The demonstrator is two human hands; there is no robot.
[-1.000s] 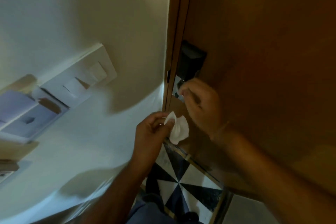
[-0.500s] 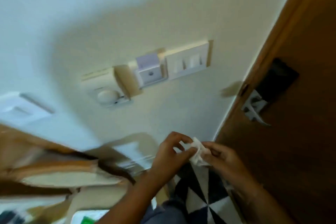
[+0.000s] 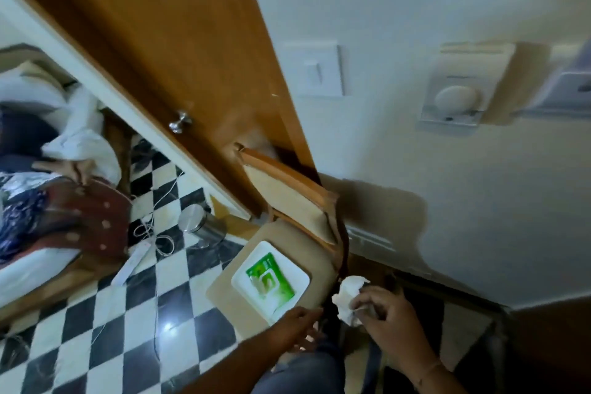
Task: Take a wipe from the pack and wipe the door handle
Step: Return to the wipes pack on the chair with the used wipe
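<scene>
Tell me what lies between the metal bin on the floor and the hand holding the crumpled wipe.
In the head view, between the metal bin and the right hand with the wipe sits the chair seat, bearing a white tray with the green wipe pack.

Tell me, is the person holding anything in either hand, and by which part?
The right hand pinches a crumpled white wipe by its lower right edge. The left hand holds nothing and is open.

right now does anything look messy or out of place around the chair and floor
Yes. White cables and a power strip lie loose across the checkered floor beside a metal bin. The green wipe pack sits tidily on a white tray on the chair.
</scene>
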